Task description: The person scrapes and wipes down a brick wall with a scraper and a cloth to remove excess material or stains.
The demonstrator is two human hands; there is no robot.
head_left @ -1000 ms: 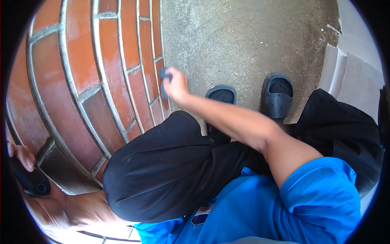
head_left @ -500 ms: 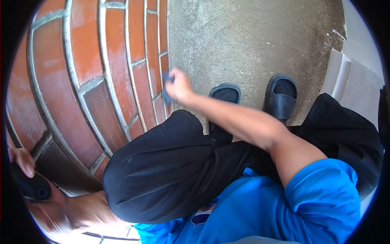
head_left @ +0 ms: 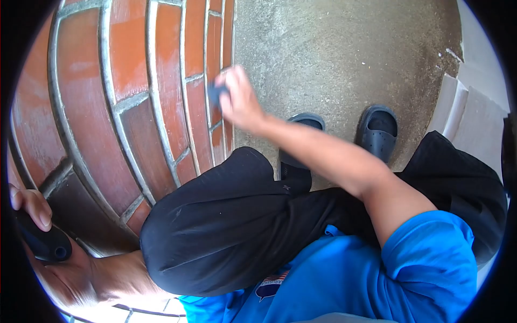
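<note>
Head view: our right fingers (head_left: 232, 81) grip a small dark-blue object (head_left: 216, 95) beside whitish-streaked orange brickwork (head_left: 127, 64); left fingers (head_left: 40, 209) grip a rounded black object (head_left: 44, 237). Completion unclear.

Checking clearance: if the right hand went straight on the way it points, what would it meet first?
Likely the brick wall. The small dark-blue object in the right hand would lead. Blur and a single view hide whether it already touches.
</note>
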